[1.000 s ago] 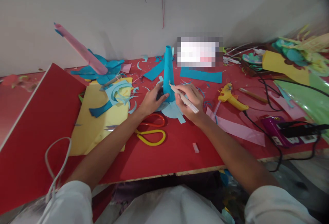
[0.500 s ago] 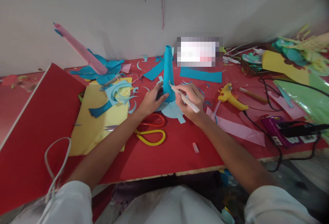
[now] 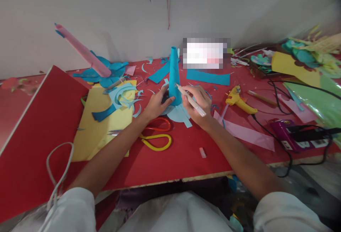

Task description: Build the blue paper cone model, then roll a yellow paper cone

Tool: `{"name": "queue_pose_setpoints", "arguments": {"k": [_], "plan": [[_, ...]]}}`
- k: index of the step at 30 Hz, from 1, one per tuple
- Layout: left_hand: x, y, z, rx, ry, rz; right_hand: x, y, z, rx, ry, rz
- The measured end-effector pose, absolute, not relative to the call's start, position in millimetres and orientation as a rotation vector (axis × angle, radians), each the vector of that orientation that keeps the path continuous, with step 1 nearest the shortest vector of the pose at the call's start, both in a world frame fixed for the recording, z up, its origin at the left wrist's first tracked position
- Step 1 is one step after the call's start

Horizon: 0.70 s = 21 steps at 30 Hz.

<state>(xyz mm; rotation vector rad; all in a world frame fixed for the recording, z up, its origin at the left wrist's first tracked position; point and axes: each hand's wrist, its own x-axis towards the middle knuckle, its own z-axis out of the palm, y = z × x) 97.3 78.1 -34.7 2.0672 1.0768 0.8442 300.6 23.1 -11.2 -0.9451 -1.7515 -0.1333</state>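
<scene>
A tall blue paper cone (image 3: 174, 72) stands upright on a light blue paper piece (image 3: 180, 115) at the middle of the red table (image 3: 170, 161). My left hand (image 3: 157, 104) grips the cone's base from the left, fingers curled round it. My right hand (image 3: 198, 104) is closed on a white pen-like tool (image 3: 190, 100), whose tip touches the cone's lower right side. Scissors with orange and yellow handles (image 3: 157, 134) lie just in front of my left wrist.
Yellow paper with blue cut-outs (image 3: 106, 118) lies left, beside a raised red board (image 3: 39, 129). A pink roll (image 3: 82, 51) leans at the back left. A yellow glue gun (image 3: 239, 102), pink strips (image 3: 247, 134), a purple power strip (image 3: 290, 136) with cables and craft scraps fill the right.
Almost nothing moved. The pen tip has shifted slightly up along the cone's lower side; both hands stay at the cone's base.
</scene>
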Motion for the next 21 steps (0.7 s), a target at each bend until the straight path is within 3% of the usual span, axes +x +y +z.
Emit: {"name": "queue_pose_setpoints", "arguments": {"k": [21], "plan": [[97.7,78.2,-34.1,2.078,1.078,0.852,298.0,21.0,-13.5,-0.951,-1.764,-0.081]]}}
